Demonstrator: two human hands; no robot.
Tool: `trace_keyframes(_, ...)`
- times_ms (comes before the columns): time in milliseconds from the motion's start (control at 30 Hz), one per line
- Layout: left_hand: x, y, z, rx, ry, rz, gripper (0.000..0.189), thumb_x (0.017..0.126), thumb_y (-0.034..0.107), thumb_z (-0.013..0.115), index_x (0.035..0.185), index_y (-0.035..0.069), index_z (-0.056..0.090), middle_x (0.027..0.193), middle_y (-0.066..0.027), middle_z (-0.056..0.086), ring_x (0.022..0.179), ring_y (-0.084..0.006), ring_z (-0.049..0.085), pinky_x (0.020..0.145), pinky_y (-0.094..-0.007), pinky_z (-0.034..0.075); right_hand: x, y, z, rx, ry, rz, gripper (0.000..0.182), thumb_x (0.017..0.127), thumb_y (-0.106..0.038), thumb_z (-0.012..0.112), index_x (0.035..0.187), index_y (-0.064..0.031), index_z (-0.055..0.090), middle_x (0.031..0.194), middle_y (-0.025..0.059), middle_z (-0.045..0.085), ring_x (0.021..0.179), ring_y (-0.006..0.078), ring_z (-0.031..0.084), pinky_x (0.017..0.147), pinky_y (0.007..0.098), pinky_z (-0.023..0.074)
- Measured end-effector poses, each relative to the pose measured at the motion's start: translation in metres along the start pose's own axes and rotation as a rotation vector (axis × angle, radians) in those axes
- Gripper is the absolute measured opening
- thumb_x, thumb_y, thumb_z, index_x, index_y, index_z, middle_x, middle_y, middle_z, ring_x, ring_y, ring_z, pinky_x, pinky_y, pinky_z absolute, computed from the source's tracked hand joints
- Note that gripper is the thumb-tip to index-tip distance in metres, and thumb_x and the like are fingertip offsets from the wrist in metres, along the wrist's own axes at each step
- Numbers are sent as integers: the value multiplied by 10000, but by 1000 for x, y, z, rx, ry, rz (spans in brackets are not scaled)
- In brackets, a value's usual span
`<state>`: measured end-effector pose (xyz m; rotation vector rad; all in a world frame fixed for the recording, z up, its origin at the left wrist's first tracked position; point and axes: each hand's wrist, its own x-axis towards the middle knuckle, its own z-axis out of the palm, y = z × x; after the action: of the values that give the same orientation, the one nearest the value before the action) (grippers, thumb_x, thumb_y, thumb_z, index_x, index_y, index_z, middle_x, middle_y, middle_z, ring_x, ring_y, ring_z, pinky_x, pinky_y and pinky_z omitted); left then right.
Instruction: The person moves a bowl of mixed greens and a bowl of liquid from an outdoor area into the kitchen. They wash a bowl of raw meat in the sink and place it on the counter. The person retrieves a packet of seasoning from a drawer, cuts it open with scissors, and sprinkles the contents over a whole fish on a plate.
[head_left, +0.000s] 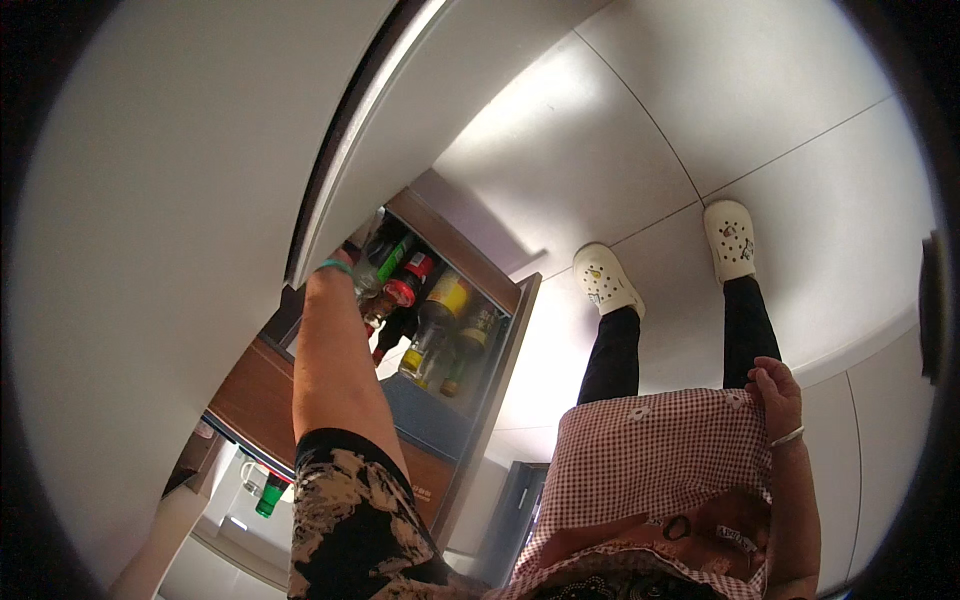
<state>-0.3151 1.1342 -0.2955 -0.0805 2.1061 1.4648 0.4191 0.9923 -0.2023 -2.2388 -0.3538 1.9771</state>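
My left arm reaches down into a pulled-out drawer (491, 442) of bottles. Just past the teal wristband, only a shaded bit of my left hand (346, 256) shows; the countertop edge hides its fingers. Nearest to it lie a clear bottle with a green label (393, 259) and a red-capped jar (400, 292). Farther along the drawer is a bottle with a yellow label (448, 294), beside a darker bottle (478, 330). My right hand (778, 390) hangs by the edge of a checked apron (660, 442), fingers loosely bent, with nothing visible in it.
A pale countertop (165, 187) with a metal-trimmed edge overhangs the drawer on the left. Below it, a green bottle (271, 495) shows in another compartment. My feet, in cream clogs (729, 240), stand on a tiled floor (637, 135) right of the drawer.
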Motion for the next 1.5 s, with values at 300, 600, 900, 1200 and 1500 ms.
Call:
trace_keyframes(300, -3, -1, 1, 1, 6, 3, 375, 954, 150, 529, 1317, 69, 482, 1362, -117, 466, 1214, -291, 484, 947, -413, 501, -3, -7, -4, -11, 28, 8, 195, 936, -121, 599, 1114, -45, 626, 940, 50, 662, 822, 120, 624, 731, 265, 531)
trace_keyframes(600, -36, 8, -6, 2, 62, 2, 378, 946, 143, 556, 1306, 51, 483, 1339, -135, 483, 1195, -295, 498, 926, -410, 520, -8, -17, -12, 66, 18, -14, 208, 920, -105, 618, 1118, -40, 618, 921, 47, 652, 795, 113, 607, 698, 261, 515)
trace_keyframes(900, -101, 2, -17, 120, 219, -32, 374, 859, 241, 706, 1146, 48, 563, 1155, -100, 588, 1051, -249, 586, 782, -359, 526, -15, -24, -31, 92, -2, -57, 218, 939, -148, 595, 1135, -52, 600, 907, 20, 648, 716, 81, 598, 629, 213, 492)
trace_keyframes(1200, -149, 18, -12, 266, 336, 19, 346, 759, 59, 775, 1051, 18, 594, 1001, -97, 645, 815, -235, 658, 628, -346, 535, -36, -48, -55, 88, 27, -82, 237, 914, -146, 624, 1120, -29, 614, 923, 51, 643, 733, 108, 597, 639, 236, 488)
trace_keyframes(1500, -259, 20, 1, 298, 352, 19, 421, 700, 4, 790, 1073, 13, 596, 951, -77, 661, 787, -198, 638, 682, -350, 531, -76, -75, -44, -57, -50, -192, 241, 919, -155, 612, 1140, -58, 612, 886, 17, 667, 712, 93, 624, 609, 214, 482)
